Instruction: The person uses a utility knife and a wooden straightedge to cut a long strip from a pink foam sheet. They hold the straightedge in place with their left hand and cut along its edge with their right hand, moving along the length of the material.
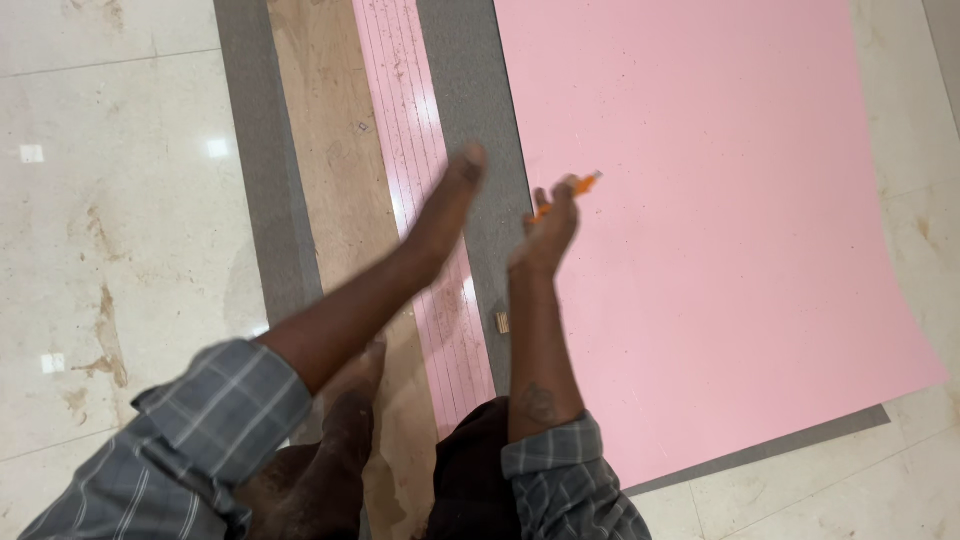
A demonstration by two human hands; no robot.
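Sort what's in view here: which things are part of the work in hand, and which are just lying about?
In use:
right hand holding an orange pencil-like tool
left hand over the pink strip
large pink sheet

Lying about:
small wooden block
grey mat
bare board
marble floor

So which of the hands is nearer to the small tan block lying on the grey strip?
The right hands' side: the right hand, gripping an orange pencil, is almost straight above the small tan block in the picture. The left hand is farther up and left, over the narrow pink strip.
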